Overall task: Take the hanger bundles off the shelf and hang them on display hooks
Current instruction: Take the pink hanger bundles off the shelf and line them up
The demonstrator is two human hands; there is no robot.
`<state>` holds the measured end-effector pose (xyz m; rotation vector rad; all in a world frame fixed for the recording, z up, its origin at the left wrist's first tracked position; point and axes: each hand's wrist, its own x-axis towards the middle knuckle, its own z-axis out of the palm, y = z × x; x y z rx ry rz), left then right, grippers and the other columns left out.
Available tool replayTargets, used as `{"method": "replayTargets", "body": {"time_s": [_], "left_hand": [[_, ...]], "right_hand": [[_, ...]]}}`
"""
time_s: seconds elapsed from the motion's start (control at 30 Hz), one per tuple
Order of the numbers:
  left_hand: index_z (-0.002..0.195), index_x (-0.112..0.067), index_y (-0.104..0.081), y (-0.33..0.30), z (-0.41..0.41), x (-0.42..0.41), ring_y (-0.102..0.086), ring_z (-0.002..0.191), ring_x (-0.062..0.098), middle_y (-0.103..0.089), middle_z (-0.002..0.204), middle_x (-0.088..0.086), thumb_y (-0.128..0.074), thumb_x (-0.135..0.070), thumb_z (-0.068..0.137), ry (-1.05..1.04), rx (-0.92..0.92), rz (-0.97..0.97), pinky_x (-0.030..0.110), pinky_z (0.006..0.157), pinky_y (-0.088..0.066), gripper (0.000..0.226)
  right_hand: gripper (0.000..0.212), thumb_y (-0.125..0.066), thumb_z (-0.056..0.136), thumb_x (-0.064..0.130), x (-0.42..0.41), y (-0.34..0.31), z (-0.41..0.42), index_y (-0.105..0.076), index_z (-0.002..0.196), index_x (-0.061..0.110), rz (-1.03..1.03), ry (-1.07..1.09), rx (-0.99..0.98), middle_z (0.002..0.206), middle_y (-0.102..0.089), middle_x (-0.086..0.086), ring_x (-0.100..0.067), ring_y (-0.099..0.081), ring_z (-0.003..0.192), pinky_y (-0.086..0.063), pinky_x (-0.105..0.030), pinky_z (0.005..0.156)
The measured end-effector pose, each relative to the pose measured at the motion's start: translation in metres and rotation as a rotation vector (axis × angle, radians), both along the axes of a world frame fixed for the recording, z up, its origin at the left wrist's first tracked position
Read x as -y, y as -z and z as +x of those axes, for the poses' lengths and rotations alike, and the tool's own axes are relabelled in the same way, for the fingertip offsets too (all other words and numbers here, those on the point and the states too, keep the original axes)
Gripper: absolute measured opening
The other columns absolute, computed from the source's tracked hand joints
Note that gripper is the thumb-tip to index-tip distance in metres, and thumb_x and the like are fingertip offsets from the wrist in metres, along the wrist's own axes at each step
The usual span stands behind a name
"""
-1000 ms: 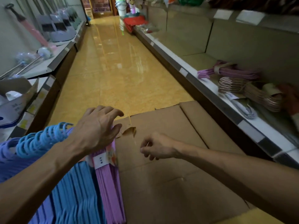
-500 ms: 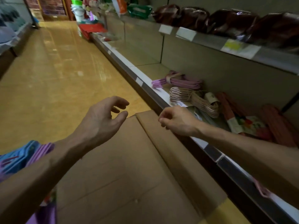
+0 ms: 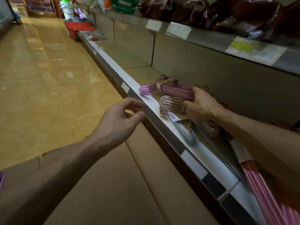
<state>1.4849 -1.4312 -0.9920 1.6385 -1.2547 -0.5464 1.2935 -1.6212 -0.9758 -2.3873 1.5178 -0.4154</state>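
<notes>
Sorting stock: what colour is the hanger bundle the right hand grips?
Purple wire hanger bundle, head view.

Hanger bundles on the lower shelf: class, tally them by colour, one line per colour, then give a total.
Purple bundle, gripped by the right hand: 1
Pale pink bundle: 1
Grey bundle: 1
Bright pink bundle: 1
Total: 4 plainly visible; anything deeper in the shelf's shadow cannot be told.

head view | from above, facing forward-down and right | close over shelf point(image 3: 162, 111) edge
</notes>
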Motion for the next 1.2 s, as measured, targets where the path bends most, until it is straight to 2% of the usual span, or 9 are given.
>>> {"method": "replayTargets", "body": {"time_s": [0.07, 0.23, 0.4, 0.53, 0.6, 0.8, 0.9, 1.0, 1.2], "left_hand": [[0.113, -0.036, -0.063, 0.002, -0.002, 0.012, -0.065, 0.097, 0.009, -0.063, 0.106, -0.015, -0.060, -0.023, 0.096, 0.007, -0.014, 0.009, 0.035, 0.085, -0.058, 0.021], [0.111, -0.032, -0.064, 0.001, -0.005, 0.037, -0.066, 0.096, 0.011, -0.062, 0.103, -0.011, -0.059, -0.018, 0.096, -0.004, -0.068, 0.019, 0.033, 0.083, -0.059, 0.020], [0.109, -0.029, -0.066, -0.010, -0.003, 0.053, -0.070, 0.085, 0.012, -0.064, 0.101, -0.007, -0.060, -0.017, 0.095, -0.007, -0.145, 0.003, 0.031, 0.074, -0.062, 0.019], [0.112, -0.026, -0.066, -0.016, -0.004, 0.059, -0.071, 0.081, 0.009, -0.065, 0.100, -0.006, -0.060, -0.017, 0.096, 0.010, -0.162, 0.012, 0.028, 0.070, -0.062, 0.019], [0.110, -0.025, -0.066, -0.018, -0.006, 0.058, -0.071, 0.080, 0.009, -0.065, 0.100, -0.005, -0.060, -0.017, 0.096, 0.018, -0.164, 0.020, 0.028, 0.070, -0.062, 0.018], [0.106, -0.028, -0.067, -0.023, -0.012, 0.057, -0.071, 0.078, 0.006, -0.065, 0.099, -0.006, -0.060, -0.018, 0.097, 0.038, -0.149, 0.036, 0.029, 0.069, -0.062, 0.015], [0.105, -0.029, -0.067, -0.025, -0.016, 0.058, -0.071, 0.081, 0.010, -0.066, 0.099, -0.006, -0.060, -0.019, 0.097, 0.038, -0.152, 0.037, 0.030, 0.069, -0.062, 0.015], [0.107, -0.029, -0.067, -0.026, -0.021, 0.056, -0.071, 0.081, 0.008, -0.066, 0.099, -0.006, -0.060, -0.019, 0.097, 0.044, -0.140, 0.040, 0.028, 0.069, -0.062, 0.016], [0.111, -0.026, -0.067, -0.030, -0.026, 0.041, -0.071, 0.083, 0.012, -0.066, 0.102, -0.004, -0.059, -0.018, 0.097, 0.039, -0.138, 0.056, 0.022, 0.066, -0.060, 0.018]], "right_hand": [[0.058, -0.053, 0.074, 0.052, 0.025, 0.003, 0.002, -0.045, 0.129, 0.038, -0.021, 0.048, -0.001, 0.122, -0.058, -0.011, -0.035, -0.062, 0.102, -0.055, -0.046, 0.090], [0.060, -0.066, 0.088, 0.042, 0.062, -0.001, 0.015, -0.045, 0.144, 0.029, -0.007, 0.070, -0.094, 0.140, -0.050, -0.016, -0.037, -0.056, 0.119, -0.049, -0.036, 0.097], [0.048, -0.068, 0.091, 0.038, 0.083, 0.015, 0.029, -0.058, 0.132, 0.015, 0.064, 0.023, -0.159, 0.129, -0.061, -0.013, -0.031, -0.060, 0.112, -0.044, -0.027, 0.082], [0.061, -0.072, 0.088, 0.043, 0.091, 0.011, 0.033, -0.056, 0.132, 0.004, 0.092, 0.069, -0.189, 0.131, -0.060, -0.018, -0.033, -0.060, 0.113, -0.045, -0.029, 0.080], [0.058, -0.072, 0.089, 0.040, 0.091, 0.009, 0.035, -0.058, 0.129, 0.001, 0.069, 0.068, -0.195, 0.129, -0.061, -0.019, -0.033, -0.061, 0.111, -0.044, -0.029, 0.077], [0.030, -0.057, 0.099, 0.015, 0.087, 0.010, 0.025, -0.061, 0.121, -0.004, -0.019, 0.161, -0.122, 0.118, -0.065, -0.021, -0.035, -0.065, 0.104, -0.043, -0.029, 0.072], [0.033, -0.059, 0.095, 0.018, 0.082, 0.007, 0.012, -0.063, 0.122, -0.002, -0.030, 0.180, -0.065, 0.117, -0.066, -0.023, -0.038, -0.066, 0.103, -0.054, -0.036, 0.077], [0.035, -0.058, 0.097, 0.025, 0.067, 0.004, 0.001, -0.064, 0.121, -0.001, -0.011, 0.179, 0.028, 0.116, -0.067, -0.022, -0.037, -0.065, 0.104, -0.055, -0.039, 0.083], [0.025, -0.055, 0.098, 0.028, 0.036, 0.001, -0.013, -0.067, 0.109, 0.010, 0.037, 0.156, 0.245, 0.098, -0.070, -0.009, -0.026, -0.067, 0.088, -0.053, -0.034, 0.070]]}}
